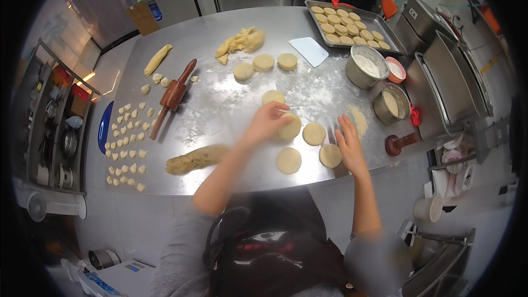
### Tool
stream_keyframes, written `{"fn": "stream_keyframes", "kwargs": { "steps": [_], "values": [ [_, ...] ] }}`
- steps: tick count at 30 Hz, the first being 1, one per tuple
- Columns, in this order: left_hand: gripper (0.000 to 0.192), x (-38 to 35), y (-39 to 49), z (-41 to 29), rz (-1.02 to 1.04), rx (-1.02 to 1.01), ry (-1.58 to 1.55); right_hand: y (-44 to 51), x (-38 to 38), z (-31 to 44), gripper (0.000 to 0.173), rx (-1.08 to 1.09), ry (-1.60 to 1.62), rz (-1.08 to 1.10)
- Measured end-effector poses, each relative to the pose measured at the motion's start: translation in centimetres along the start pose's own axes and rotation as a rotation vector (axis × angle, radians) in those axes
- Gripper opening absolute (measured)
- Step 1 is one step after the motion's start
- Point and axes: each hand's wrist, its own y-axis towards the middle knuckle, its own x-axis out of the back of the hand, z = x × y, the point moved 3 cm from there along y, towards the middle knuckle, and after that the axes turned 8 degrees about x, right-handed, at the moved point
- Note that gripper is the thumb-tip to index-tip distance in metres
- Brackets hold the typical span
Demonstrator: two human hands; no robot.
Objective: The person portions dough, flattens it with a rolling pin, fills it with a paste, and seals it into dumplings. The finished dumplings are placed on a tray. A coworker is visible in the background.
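Observation:
My left hand (268, 123) is bent over the left part of a pale round dough disc (291, 128), its thumb across the top. Whether it grips the disc or only touches it is not clear. My right hand (350, 144) holds nothing, its fingers extended beside another dough disc (330, 156). Between the hands lies a dough disc (314, 134), with one more disc (288, 161) nearer the table's front edge. Just beyond my left fingers is a further disc (273, 97), partly hidden by them.
A speckled dough log (194, 159), a wooden rolling pin (173, 94) and rows of small dough pieces (133, 137) occupy the left. Farther back are a dough lump (243, 43), a white scraper (309, 51) and a filled tray (373, 20). Metal containers (363, 68) and a wooden press (397, 144) stand right.

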Motion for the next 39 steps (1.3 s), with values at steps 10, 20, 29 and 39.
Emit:
{"fn": "stream_keyframes", "kwargs": {
  "steps": [10,20,29,39],
  "values": [
    [0.036,-7.9,3.6,0.8,0.080,0.006,0.188,-2.6,1.7,-0.9,0.042,0.015,-0.074,-0.161],
    [0.040,-0.2,-1.6,-0.7,-0.329,-0.448,0.716,-4.9,-1.0,1.3,0.043,0.038,-0.260,-0.005],
    [0.041,2.7,-1.9,1.8,-0.260,-0.324,0.767,-2.4,-0.1,2.0,0.024,-0.022,-0.185,0.121],
    [0.031,2.6,1.2,0.1,0.021,-0.055,0.645,0.3,-0.1,5.7,0.016,-0.197,0.537,0.249]
  ]
}}
